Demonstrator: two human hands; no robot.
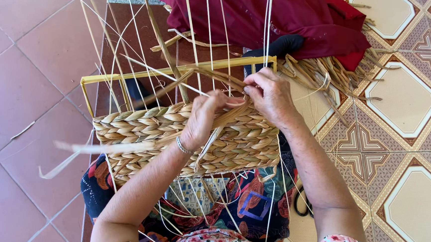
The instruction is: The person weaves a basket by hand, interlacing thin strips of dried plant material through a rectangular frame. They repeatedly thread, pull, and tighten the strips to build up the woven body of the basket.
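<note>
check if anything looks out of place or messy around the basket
Nothing looks damaged. Both hands, left hand and right hand, work the half-woven basket; scissors lie half hidden beside the lap.

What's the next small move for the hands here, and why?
Probably pull the strand snug behind the next upright and press it onto the top row. Both hands, left hand and right hand, pinch it at the basket rim, below the yellow frame, and the weave stops there with uprights bare above.

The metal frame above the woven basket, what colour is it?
Yellow; the frame shows best in the head view.
</note>
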